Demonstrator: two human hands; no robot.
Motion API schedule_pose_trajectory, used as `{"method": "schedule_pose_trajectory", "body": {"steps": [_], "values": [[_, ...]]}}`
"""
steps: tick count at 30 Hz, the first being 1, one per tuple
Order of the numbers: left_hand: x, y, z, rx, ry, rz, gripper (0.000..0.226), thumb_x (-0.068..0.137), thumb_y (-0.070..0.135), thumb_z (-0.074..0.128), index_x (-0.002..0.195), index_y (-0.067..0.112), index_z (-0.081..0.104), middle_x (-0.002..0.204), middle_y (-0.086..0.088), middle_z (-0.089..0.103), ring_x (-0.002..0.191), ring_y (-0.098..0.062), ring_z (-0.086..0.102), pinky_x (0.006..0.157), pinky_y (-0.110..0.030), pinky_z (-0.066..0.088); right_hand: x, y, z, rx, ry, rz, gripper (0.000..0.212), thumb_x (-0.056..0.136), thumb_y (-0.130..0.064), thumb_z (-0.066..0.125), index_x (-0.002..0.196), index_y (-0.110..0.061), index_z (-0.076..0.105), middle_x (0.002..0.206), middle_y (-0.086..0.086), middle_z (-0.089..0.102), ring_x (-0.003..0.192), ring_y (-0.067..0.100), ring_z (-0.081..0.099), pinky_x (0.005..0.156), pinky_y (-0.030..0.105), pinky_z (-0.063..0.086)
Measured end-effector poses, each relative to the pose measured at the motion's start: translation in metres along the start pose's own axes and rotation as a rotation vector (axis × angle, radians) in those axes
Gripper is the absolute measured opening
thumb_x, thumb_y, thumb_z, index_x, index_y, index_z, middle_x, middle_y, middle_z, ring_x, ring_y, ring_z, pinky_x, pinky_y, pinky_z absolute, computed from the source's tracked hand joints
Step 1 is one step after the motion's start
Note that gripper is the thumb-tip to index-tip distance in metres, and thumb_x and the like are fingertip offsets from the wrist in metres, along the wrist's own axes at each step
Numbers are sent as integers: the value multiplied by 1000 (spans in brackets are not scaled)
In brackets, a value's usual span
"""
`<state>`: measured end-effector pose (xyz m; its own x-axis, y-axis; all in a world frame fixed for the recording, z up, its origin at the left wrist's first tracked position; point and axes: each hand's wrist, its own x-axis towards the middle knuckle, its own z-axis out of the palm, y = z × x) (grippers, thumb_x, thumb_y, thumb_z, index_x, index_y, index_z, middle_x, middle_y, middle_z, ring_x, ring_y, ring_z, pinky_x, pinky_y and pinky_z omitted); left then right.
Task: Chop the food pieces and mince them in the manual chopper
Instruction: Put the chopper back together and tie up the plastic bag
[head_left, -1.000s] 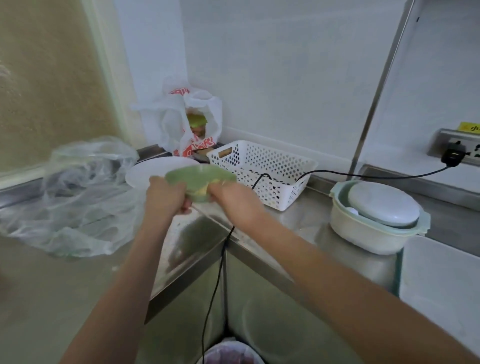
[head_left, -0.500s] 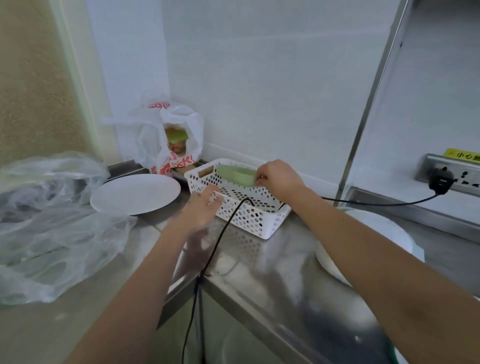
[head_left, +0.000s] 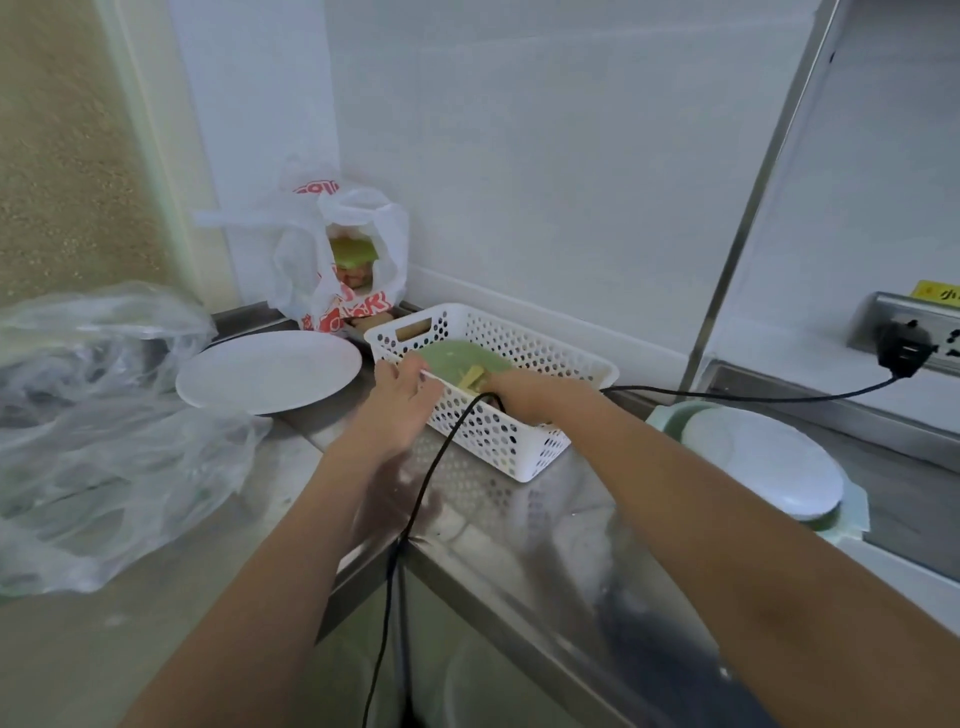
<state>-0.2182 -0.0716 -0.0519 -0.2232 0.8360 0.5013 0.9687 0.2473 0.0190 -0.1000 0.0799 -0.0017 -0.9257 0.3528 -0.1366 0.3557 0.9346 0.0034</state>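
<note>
The right hand reaches into the white perforated basket on the steel desk; its fingers are hidden at the green lid, grip unclear. The left hand touches the basket rim, fingers loosely extended. A black cord crosses the basket's front; a white plate lies just left.

Red lettering is printed on the white plastic bag in the corner, near its top and across its lower part, but it is creased and cannot be read. A yellow label above the wall socket carries dark characters, cut off at the edge and too small to be read.
</note>
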Motion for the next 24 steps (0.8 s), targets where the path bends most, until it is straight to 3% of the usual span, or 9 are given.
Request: {"method": "schedule_pose_trajectory", "body": {"steps": [3,6,9,12,14,17,19,21,24], "values": [[5,11,-5,78,56,-69,28,81,7,32,97,4,56,110,-19,40,82,-46,46,57,-50,49,-22,4,-18,214,243,56,43,94,1,38,132,-13,52,130,11,55,75,13,56,63,22,44],[15,22,-1,-141,-34,-151,35,74,6,24,93,2,53,101,-27,46,74,-50,52,50,-55,50,-58,6,-37,288,538,168,33,93,-9,37,109,-19,65,108,4,64,68,16,52,60,26,40],[28,36,-3,-109,-37,-344,38,95,19,23,122,1,43,127,-29,37,106,-49,47,85,-51,47,-104,11,-38,293,591,198,31,92,-13,39,104,-20,66,90,-1,65,74,15,52,65,29,44],[40,42,-2,-251,-64,-612,44,99,25,38,134,1,33,136,-29,33,118,-46,43,94,-46,39,-153,21,-23,302,684,249,28,91,-14,43,103,-23,67,77,-10,60,75,13,57,65,30,47],[39,41,-10,-329,-107,-666,51,99,26,36,143,4,21,140,-31,26,123,-47,36,99,-47,34,-189,32,-5,338,907,331,24,90,-15,47,100,-22,68,82,-6,68,81,19,63,70,32,49],[39,48,-29,-405,99,-646,50,98,18,37,142,1,21,136,-32,29,119,-47,38,96,-46,35,-235,49,30,303,973,557,31,90,-27,49,119,-21,60,119,5,64,109,29,56,89,40,44],[41,73,-50,-526,379,-549,42,94,9,39,134,-4,31,131,-29,36,113,-37,42,90,-36,32,-245,53,51,378,835,684,51,91,-39,52,138,-22,41,147,9,38,135,31,32,108,46,30],[48,110,-72,-628,530,-460,37,91,6,39,127,-1,39,122,-21,41,97,-22,42,79,-26,28,-249,55,60,535,925,778,63,90,-45,52,145,-22,30,155,8,21,144,29,14,115,49,19],[48,185,-74,-747,373,-260,23,96,10,37,112,2,51,104,-12,46,87,-14,39,77,-23,29,-249,66,57,968,995,968,59,96,-43,40,148,-19,23,154,8,24,142,30,20,114,47,21]]}}
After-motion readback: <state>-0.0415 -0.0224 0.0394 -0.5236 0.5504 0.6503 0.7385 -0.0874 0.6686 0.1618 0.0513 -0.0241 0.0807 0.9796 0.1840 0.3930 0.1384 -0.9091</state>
